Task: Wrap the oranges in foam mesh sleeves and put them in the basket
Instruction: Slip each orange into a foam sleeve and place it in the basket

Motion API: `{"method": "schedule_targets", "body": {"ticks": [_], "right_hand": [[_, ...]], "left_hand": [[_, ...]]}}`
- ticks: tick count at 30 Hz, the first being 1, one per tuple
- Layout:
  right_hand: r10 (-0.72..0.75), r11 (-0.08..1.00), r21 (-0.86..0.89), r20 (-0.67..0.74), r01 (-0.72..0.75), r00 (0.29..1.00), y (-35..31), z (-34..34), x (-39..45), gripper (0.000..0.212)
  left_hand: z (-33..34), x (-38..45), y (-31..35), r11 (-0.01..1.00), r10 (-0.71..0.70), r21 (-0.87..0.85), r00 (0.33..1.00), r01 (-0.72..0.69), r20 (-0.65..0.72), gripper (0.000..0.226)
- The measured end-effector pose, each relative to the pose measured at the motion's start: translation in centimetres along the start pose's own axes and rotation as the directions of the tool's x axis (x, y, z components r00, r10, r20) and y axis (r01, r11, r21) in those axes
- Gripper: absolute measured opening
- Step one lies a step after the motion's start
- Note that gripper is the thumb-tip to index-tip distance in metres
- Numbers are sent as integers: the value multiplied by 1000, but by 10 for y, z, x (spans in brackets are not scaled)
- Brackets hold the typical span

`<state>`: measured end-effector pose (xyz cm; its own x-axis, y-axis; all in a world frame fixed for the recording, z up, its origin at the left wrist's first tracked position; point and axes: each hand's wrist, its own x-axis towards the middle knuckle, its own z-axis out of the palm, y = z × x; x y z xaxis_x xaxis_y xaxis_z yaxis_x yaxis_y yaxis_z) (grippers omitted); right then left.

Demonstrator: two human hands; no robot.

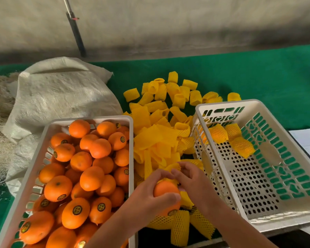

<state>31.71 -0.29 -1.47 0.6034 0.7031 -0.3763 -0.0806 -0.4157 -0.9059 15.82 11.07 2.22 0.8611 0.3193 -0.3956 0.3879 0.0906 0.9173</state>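
On the green counter [258, 77], largest first: sack [61, 93]; crate of oranges [82, 176]; white basket [254, 217], three wrapped fruit inside; heap of foam sleeves [159, 126]. Front centre, my left hand [147, 199] grips one orange [166, 189]; my right hand [190, 178] pinches a sleeve. Step: sleeving. Next, I judge: stretch mesh over fruit.

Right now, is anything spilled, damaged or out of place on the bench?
Nothing damaged. The foam sleeves lie in a loose heap between the orange crate and the basket; a few reach the near bench edge and might slip off.
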Motion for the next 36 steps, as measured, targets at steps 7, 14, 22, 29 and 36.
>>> {"method": "schedule_targets", "body": {"ticks": [7,14,22,29,36], "right_hand": [[-75,993,94,41,71,996,9,0,-8,29],[-284,926,-267,-33,266,958,14,-6,-5,23],[-362,431,-811,246,395,899,19,-11,-11,40],[-317,412,-831,255,374,914,16,-6,-14,46],[-322,496,-748,314,441,893,3,-8,-17,28]], "left_hand": [[7,-1,-5,999,-40,9,999,40,6,67],[10,2,-12,962,-137,222,984,159,-115,96],[10,2,0,920,-275,-336,943,201,-187,69],[11,-5,8,885,-288,-415,948,211,-132,64],[35,-13,19,982,-183,-45,983,181,-30,60]]}}
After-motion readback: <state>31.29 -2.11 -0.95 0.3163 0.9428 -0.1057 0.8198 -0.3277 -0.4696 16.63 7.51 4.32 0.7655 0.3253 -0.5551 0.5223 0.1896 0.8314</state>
